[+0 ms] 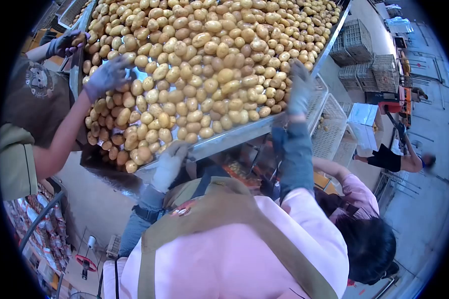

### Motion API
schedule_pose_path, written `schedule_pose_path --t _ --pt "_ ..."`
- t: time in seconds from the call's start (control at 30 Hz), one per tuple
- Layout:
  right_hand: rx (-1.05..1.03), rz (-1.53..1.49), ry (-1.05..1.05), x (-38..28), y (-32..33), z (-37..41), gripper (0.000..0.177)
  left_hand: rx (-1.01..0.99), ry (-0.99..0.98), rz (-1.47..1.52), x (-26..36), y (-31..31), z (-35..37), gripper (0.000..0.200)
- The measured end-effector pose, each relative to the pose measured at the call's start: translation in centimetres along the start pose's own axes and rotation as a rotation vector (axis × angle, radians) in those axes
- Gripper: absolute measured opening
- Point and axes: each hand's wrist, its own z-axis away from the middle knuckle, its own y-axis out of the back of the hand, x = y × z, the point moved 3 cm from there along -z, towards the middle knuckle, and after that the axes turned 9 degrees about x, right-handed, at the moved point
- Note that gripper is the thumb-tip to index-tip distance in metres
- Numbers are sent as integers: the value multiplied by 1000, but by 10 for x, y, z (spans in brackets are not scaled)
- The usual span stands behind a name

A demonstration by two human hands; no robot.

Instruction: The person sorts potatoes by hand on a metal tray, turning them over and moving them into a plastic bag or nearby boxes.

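A broad heap of potatoes point(204, 74) covers a metal sorting table point(224, 142) in front of me. My left hand point(172, 164), in a pale glove, rests at the table's near rim with its fingers lying over the edge; no potato shows in it. At the right side of the heap is my right hand point(299, 92), also gloved and somewhat blurred. Its fingers look stretched out beside the outermost potatoes, and I see nothing held.
A co-worker's gloved hand point(107, 77) reaches into the potatoes from the left; their other hand point(72, 42) is at the far-left edge. White plastic crates point(329, 124) stand against the table's right side. Another person point(359, 199) is close by on my right. Stacked crates point(351, 42) stand farther back.
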Motion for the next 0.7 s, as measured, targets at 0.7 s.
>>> schedule_pose_path --t 0.7 --pt "-249 -99 129 10 -4 92 19 235 -1043 -846 126 -88 -102 27"
